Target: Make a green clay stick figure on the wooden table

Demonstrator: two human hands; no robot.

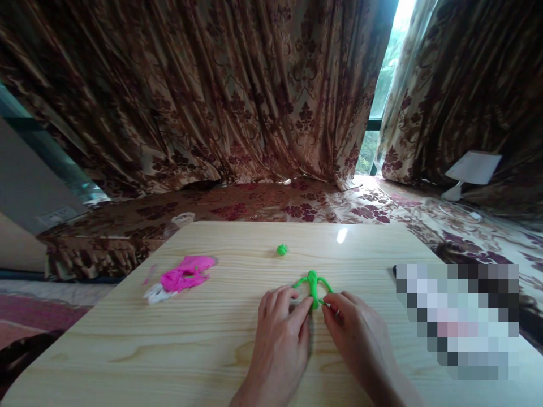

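A small green clay figure (313, 288) lies on the wooden table, with a rounded head, a long body and two thin curved arms. My left hand (282, 325) is at its left side, fingers curled, the index fingertip pressed against the lower body and holding it. At the lower right of the body, my right hand (354, 325) is closed in a pinch on a thin green clay strip (322, 302). The strip's near end touches or almost touches the body; I cannot tell which. Part of the figure's lower end and its arm tips are hidden by my fingers.
Behind the figure sits a small green clay lump (282, 250). Crumpled pink plastic (186, 274) with a white piece (158, 294) lies at the left of the table (169, 356). A blurred-out object (458, 322) is at the right. A white lamp (474, 168) stands beyond.
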